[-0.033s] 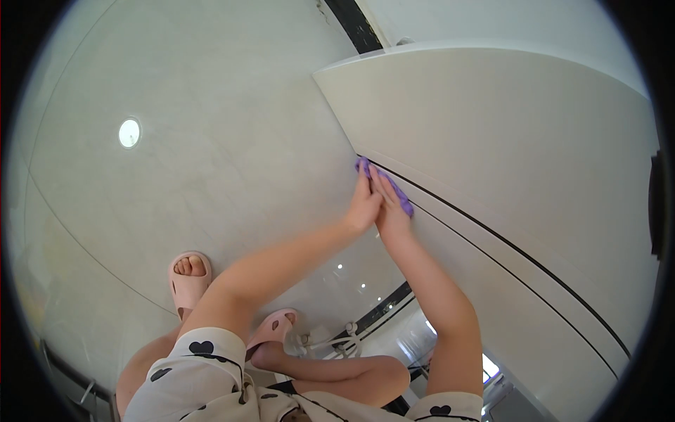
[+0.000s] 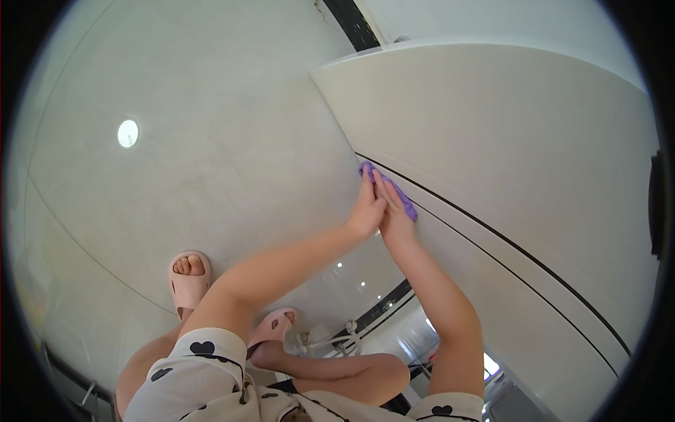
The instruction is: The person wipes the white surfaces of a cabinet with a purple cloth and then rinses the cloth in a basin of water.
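Observation:
A crumpled purple cloth (image 2: 406, 202) lies pressed against the lower part of a large white panel (image 2: 506, 133), just below a dark seam near its left corner. My right hand (image 2: 398, 219) is on the cloth, its fingers long and pressed against it. Close beside it, my left hand (image 2: 368, 211) touches the right and has its fingertips on the cloth's far end. Both hands hold the cloth to the surface; their palms are hidden.
Pale glossy floor (image 2: 232, 141) spreads to the left, with a round light reflection. My feet are in pink slippers (image 2: 190, 285). White cables (image 2: 344, 341) lie near a dark strip (image 2: 383, 306) between my knee and the panel. A dark fitting (image 2: 656, 204) sits at the right rim.
Both hands and the purple cloth have shifted slightly toward me and to the right along the panel. The grip looks the same.

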The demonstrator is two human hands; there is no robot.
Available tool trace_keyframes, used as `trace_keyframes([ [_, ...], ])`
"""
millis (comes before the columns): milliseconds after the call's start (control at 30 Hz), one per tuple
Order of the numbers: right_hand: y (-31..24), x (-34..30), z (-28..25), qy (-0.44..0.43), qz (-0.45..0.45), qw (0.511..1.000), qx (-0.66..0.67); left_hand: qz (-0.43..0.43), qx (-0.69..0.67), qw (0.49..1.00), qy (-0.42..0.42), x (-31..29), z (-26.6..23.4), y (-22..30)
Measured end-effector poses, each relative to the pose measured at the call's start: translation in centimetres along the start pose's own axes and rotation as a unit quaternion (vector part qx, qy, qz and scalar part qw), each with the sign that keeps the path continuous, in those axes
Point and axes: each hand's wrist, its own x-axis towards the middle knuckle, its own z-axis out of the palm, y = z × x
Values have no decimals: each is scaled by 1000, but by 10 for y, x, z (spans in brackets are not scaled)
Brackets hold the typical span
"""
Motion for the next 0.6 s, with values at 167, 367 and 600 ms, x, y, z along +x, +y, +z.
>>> trace_keyframes([
  [167, 28, -79, 5, 27, 80, 992, 93, 105, 124, 983, -82, -62, 50, 36],
  [367, 66, -102, -10, 10, 195, 905, 377, 287, 140, 937, -140, -83, 71, 99],
  [600, 34, 12, -11, 96, 91, 971, 198, 218, 183, 957, 63, -2, 11, 45],
])
